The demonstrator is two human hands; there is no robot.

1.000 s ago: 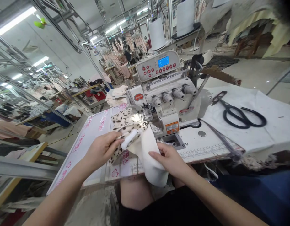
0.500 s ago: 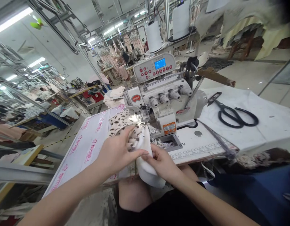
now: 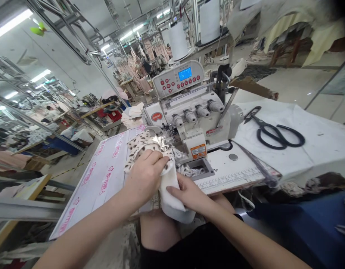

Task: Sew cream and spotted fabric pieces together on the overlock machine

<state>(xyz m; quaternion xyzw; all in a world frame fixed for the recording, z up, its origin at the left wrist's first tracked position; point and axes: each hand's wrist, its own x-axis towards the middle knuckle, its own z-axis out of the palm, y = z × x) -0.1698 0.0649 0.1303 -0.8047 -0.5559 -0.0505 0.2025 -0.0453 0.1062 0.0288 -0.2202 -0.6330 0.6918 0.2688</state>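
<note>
A leopard-print fabric lies bunched at the needle area of a white overlock sewing machine, its far end near the presser foot. My left hand grips the print from above, over a fold. A white fabric piece hangs from that bundle and over the table's front edge. My right hand presses its fingers on the white piece, close to my left hand. Frayed white trimmings lie beside the machine's throat opening. The fabric hides the needle plate.
Black-handled scissors lie on a white cloth right of the machine. A ruler scale runs along the table's front edge. Thread cones stand behind the machine. Pink-lettered sheeting covers the left tabletop. Other workstations fill the background.
My hands have closed in on each other, and my left hand now covers the fold of print. The white edge shown earlier is hidden. The view has shifted slightly.
</note>
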